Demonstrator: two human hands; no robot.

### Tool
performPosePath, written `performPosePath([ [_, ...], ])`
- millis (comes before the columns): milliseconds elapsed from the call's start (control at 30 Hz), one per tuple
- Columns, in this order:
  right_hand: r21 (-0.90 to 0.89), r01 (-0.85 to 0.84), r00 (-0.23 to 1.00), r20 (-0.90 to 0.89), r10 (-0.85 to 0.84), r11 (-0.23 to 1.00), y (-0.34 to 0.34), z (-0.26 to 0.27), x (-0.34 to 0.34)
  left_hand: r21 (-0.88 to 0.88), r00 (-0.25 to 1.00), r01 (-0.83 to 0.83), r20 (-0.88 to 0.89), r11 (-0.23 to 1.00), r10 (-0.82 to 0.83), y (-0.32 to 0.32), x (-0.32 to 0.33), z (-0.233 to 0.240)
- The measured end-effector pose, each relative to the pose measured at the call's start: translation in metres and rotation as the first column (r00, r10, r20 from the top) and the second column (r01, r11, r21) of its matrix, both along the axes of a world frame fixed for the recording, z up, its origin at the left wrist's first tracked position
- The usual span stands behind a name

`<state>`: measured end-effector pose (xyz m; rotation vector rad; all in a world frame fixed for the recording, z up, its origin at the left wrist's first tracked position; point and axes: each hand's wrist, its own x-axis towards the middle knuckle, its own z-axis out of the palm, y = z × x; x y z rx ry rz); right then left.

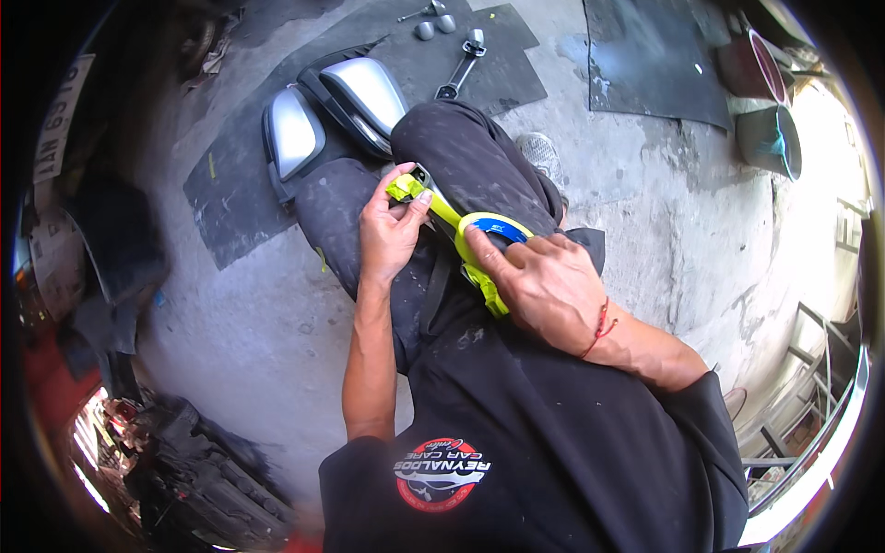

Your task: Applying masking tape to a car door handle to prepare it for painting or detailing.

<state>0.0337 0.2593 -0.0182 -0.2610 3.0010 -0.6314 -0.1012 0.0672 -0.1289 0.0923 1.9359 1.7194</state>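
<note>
My left hand point(389, 242) grips one end of a car door handle point(420, 175) above my lap. Crumpled yellow-green masking tape point(403, 186) is pinched under its fingers at that end. A strip of the tape runs along the handle to the tape roll point(495, 227), which has a blue core bearing writing. My right hand point(550, 283) holds this roll, its index finger laid over the near rim. More crumpled tape point(492, 294) hangs below the roll, beside the right hand. The handle's other end is hidden by the roll and the right hand.
Two silver mirror covers point(366, 93) point(296, 131) lie on dark mats point(238, 200) beyond my knees. Another door handle point(462, 69) and small silver caps point(435, 27) lie farther off. Buckets point(767, 142) stand at right; a metal frame point(795, 415) is at lower right.
</note>
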Motion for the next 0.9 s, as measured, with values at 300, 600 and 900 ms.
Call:
performPosePath([
  [300, -0.205, 0.025, 0.999, 0.047, -0.016, 0.978, -0.019, -0.006, -0.008, -0.017, 0.998, -0.035, -0.056, 0.999, 0.034, 0.008, 0.004, 0.007],
  [600, -0.291, 0.095, 0.994, 0.073, -0.076, 0.952, -0.011, -0.003, -0.011, -0.091, 0.97, -0.028, -0.244, 0.995, 0.005, 0.007, 0.007, 0.002],
  [900, -0.307, 0.083, 0.995, 0.07, -0.065, 0.948, -0.015, -0.007, -0.012, -0.095, 0.974, -0.076, -0.218, 0.992, 0.054, 0.013, 0.007, 0.001],
])
